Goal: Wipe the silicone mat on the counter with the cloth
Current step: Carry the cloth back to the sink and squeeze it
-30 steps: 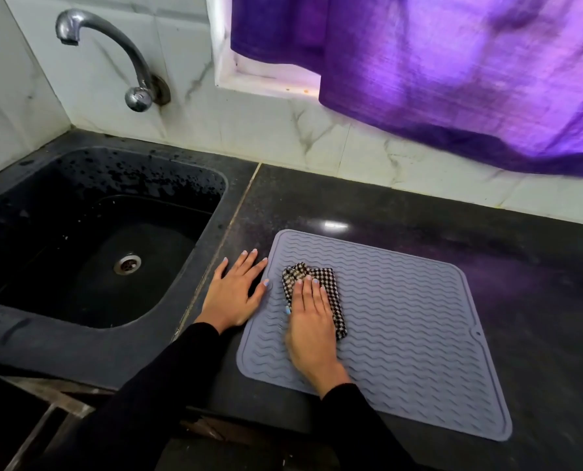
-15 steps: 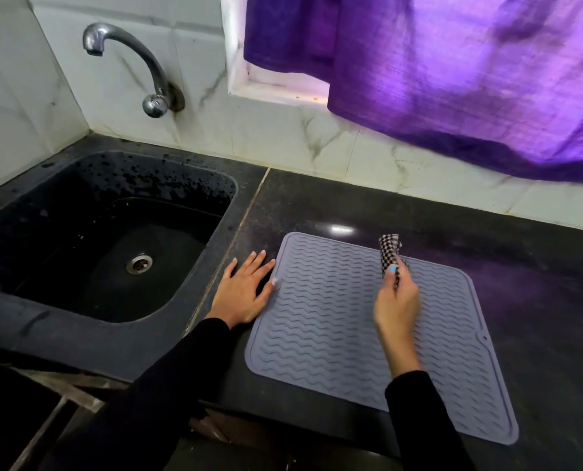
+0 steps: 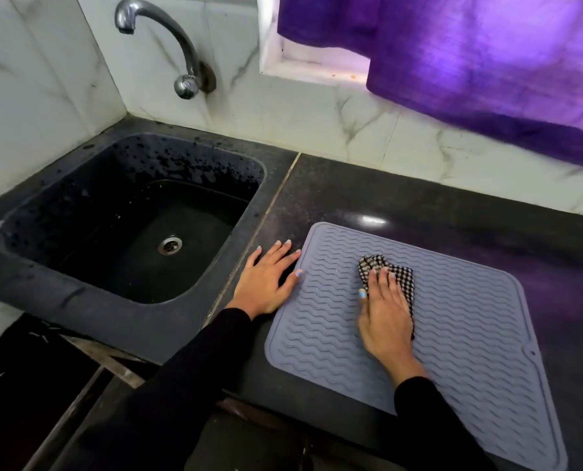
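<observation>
Two hands of mine show in the head view, both in black sleeves. My left hand (image 3: pixel 266 282) lies flat on the dark polished stone counter (image 3: pixel 453 229), fingers straight and slightly spread, its thumb tip touching the near-left edge of the grey-blue rectangular silicone mat with wavy ridges (image 3: pixel 487 334). My right hand (image 3: pixel 383 309) presses down on the crumpled black-and-white checked cloth (image 3: pixel 400 278), fingers straight and close together over it, not curled round it. That cloth sits on the mat's far-left part, bunched out past my fingertips and trailing along the right side of my palm. The mat itself lies flat on the counter, just right of the seam where the counter meets the sink surround, with its long side running away toward the lower right of the frame.

Left of my hands is the black rectangular sink basin (image 3: pixel 79 212), speckled with water drops on its far wall, a round metal drain (image 3: pixel 170 245) at its bottom. Above it a curved chrome tap (image 3: pixel 167 42) comes out of the white marbled wall tiles (image 3: pixel 317 124). A purple curtain (image 3: pixel 470 56) hangs over the window ledge behind the counter.
</observation>
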### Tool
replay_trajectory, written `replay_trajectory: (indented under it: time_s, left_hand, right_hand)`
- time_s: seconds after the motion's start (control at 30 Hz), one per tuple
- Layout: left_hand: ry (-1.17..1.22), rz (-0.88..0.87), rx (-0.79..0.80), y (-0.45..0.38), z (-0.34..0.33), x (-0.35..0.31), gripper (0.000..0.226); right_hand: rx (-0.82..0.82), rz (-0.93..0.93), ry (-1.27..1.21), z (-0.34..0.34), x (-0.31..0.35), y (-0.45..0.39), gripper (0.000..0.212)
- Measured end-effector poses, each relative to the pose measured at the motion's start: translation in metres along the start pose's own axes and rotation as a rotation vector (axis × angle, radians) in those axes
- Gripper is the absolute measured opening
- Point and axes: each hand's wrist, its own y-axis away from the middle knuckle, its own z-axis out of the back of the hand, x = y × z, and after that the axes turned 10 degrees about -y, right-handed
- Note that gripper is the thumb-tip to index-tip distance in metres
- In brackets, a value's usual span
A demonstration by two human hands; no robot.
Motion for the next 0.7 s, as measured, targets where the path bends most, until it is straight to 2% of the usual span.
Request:
replay_trajectory:
  time_s: [0.07, 0.1, 0.17, 0.2, 0.27, 0.33, 0.4, 0.43, 0.5, 0.57, 0.63, 0.7]
  left_hand:
    - [0.051, 0.039, 0.038, -0.001, 0.005, -0.003, 0.072]
    - [0.099, 0.076, 0.082, -0.003, 0.008, -0.006, 0.072]
    - [0.237, 0.163, 0.186, -0.005, 0.022, -0.018, 0.060]
    - [0.354, 0.206, 0.210, -0.004, 0.031, -0.025, 0.051]
    - [0.681, 0.310, 0.170, 0.007, 0.047, -0.042, 0.040]
    - [0.894, 0.434, 0.086, 0.024, 0.051, -0.058, 0.035]
    - [1.071, 0.548, 0.078, 0.035, 0.050, -0.069, 0.037]
    - [1.190, 0.600, 0.096, 0.038, 0.049, -0.073, 0.039]
    - [1.483, 0.683, 0.088, 0.045, 0.058, -0.079, 0.028]
    - [1.714, 0.678, -0.011, 0.049, 0.071, -0.072, 0.021]
    - [1.770, 0.670, -0.177, 0.054, 0.086, -0.056, 0.024]
    - [1.695, 0.714, -0.345, 0.054, 0.098, -0.028, 0.021]
  right_hand:
    - [0.014, -0.080, -0.284, 0.009, -0.011, -0.009, 0.046]
    - [0.000, -0.199, -0.524, 0.018, -0.012, -0.016, 0.041]
    - [-0.078, -0.423, -1.199, 0.044, -0.005, -0.020, 0.039]
    - [-0.116, -0.538, -1.487, 0.055, -0.003, -0.020, 0.040]
    - [-0.148, -0.725, -1.820, 0.071, 0.002, -0.017, 0.038]
    - [-0.147, -0.761, -1.990, 0.078, 0.019, -0.011, 0.037]
    - [-0.082, -0.755, -2.114, 0.073, 0.046, -0.008, 0.039]
    - [-0.021, -0.753, -2.133, 0.067, 0.058, -0.009, 0.042]
    - [0.109, -0.760, -2.125, 0.053, 0.088, -0.012, 0.046]
    - [0.250, -0.757, -2.115, 0.036, 0.118, -0.014, 0.047]
    - [0.386, -0.744, -2.092, 0.021, 0.144, -0.016, 0.046]
    - [0.488, -0.736, -2.036, 0.004, 0.167, -0.022, 0.043]
